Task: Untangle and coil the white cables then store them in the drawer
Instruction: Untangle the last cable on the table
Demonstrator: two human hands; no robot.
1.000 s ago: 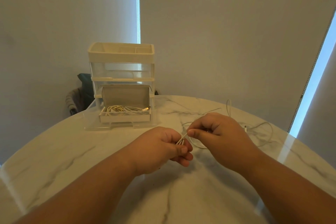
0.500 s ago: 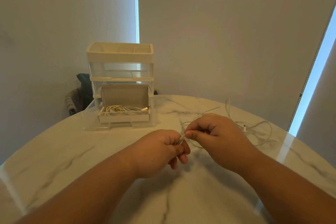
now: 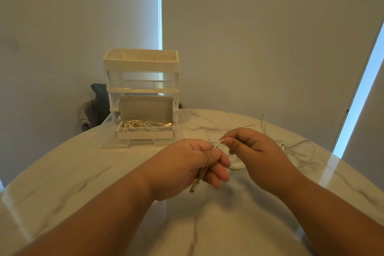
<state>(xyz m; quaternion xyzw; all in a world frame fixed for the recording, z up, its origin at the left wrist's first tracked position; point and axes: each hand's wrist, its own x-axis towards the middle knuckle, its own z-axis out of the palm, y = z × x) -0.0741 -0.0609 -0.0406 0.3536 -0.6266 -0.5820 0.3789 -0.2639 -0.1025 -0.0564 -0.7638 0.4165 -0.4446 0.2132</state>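
In front of the drawer and to its right, the left hand is holding a white cable folded into several strands, its grip curled tight round them. The cable's long axis is running diagonally, plug end pointing down toward the person, bend pointing up and away. The right hand is pinching that bend, its grip closed on it between thumb and forefinger. Its slack is trailing over the tabletop farther right of the drawer

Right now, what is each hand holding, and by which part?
Both hold one thin white cable: the left hand grips its doubled strands near the plug end, the right hand pinches the strand just above.
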